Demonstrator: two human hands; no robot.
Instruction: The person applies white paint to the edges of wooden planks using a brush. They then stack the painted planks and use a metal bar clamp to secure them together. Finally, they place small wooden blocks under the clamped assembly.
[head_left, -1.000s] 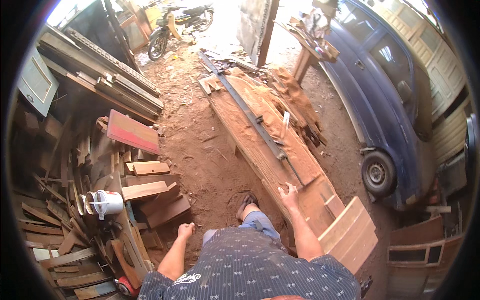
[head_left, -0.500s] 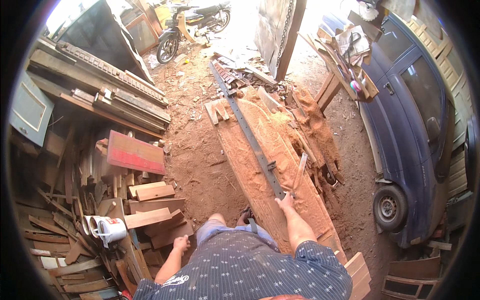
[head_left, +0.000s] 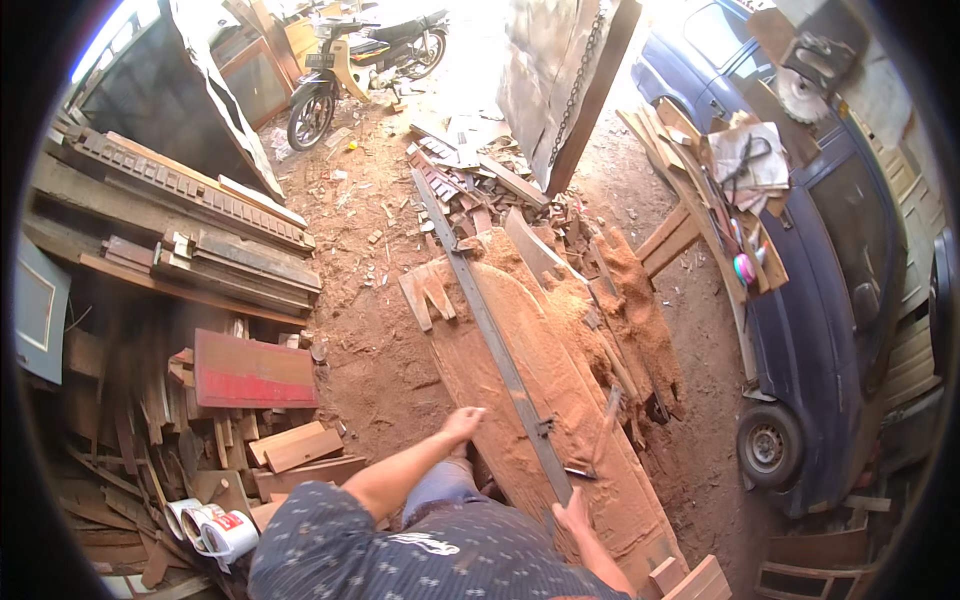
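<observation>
Right hand [head_left: 571, 512] closed on the near end of the long clamp [head_left: 500, 350]!
Out ahead of that hand runs the clamp, a straight, dull-grey metal bar with small dark blocks along it, lying slantwise over the dusty bench [head_left: 622, 508], its far tip past the bench's end over scrap wood [head_left: 515, 180]. Left hand [head_left: 464, 424], loosely curled, hovers by the bench's left edge, with open dirt ground [head_left: 375, 350] to its left.
</observation>
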